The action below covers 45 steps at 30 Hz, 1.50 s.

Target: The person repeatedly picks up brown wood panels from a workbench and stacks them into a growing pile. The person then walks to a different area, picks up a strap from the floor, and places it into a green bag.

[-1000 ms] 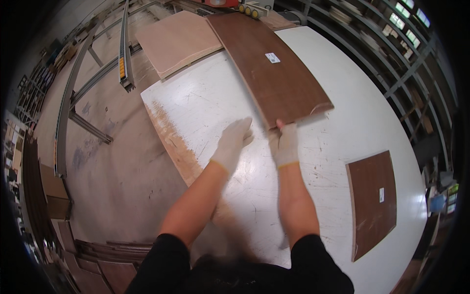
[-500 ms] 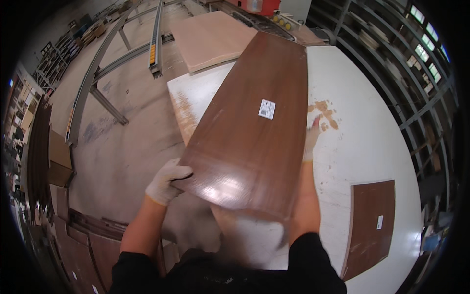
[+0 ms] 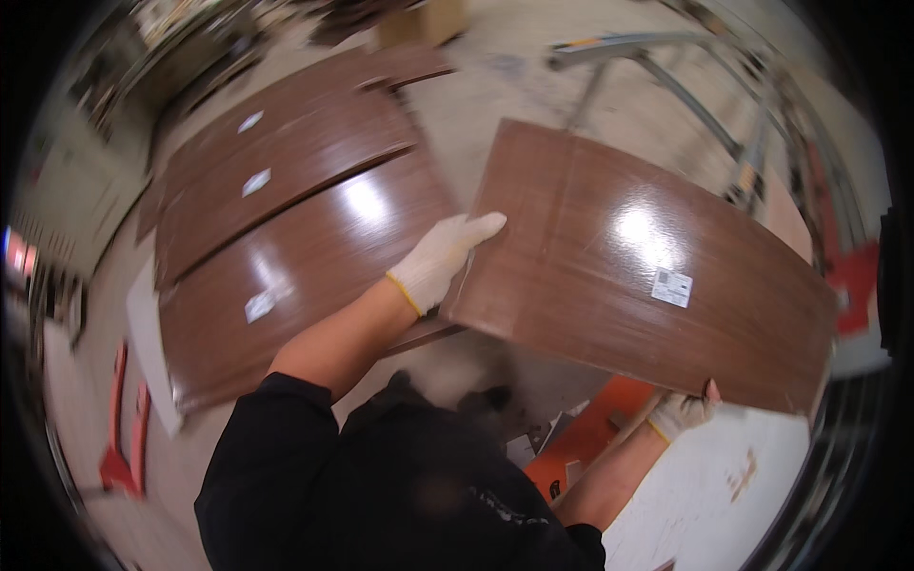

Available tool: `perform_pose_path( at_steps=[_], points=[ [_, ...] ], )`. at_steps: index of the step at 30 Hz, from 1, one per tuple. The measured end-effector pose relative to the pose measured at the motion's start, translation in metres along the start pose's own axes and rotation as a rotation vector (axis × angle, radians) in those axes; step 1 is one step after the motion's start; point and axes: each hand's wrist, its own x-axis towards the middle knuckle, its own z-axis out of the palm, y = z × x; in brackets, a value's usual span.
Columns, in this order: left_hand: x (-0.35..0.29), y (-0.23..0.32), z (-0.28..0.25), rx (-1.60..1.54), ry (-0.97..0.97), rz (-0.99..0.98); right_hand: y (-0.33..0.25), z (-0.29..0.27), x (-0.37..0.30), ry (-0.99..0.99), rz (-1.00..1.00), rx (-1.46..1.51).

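Note:
A large brown wood-grain panel (image 3: pixel 581 247) with a white label is held up in front of me, between both hands. My left hand (image 3: pixel 443 255), in a pale work glove, grips its left end, with the thumb on the top face and the fingers out of sight beneath. At the near long edge, my right hand (image 3: pixel 687 413) is closed on the panel, also gloved. To the left lie stacked brown panels (image 3: pixel 314 238), each with a white label. The stack is close beside my left hand.
A white-topped table (image 3: pixel 705 476) with tan smears is under and beside my right arm. Red forks of a pallet truck (image 3: pixel 119 457) lie on the floor at left. Grey metal rails (image 3: pixel 666 90) stand beyond the panel. An orange surface (image 3: pixel 595 428) shows below it.
My view has swung left, bringing the stacked panels close. The held panel has turned from pointing away over the white table to lying crosswise, still in both hands.

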Motion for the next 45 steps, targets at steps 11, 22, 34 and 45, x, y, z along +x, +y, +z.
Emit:
perform_pose_path(
  at_steps=[11,22,34,45],
  points=[
    [-0.238,-0.029,-0.389,0.268,0.926,0.199,0.210,0.120,-0.102,0.109,0.321,-0.224],
    [-0.408,-0.098,-0.571,0.522,1.176,-0.042,0.333,0.162,-0.225,-0.027,1.133,-0.259],
    [-0.387,-0.102,-0.597,0.667,1.214,-0.049,0.349,0.179,-0.198,-0.140,1.375,-0.912],
    [-0.279,-0.033,-0.485,1.182,1.172,0.190,0.249,0.194,-0.163,-0.717,1.019,-1.590]
  ],
)
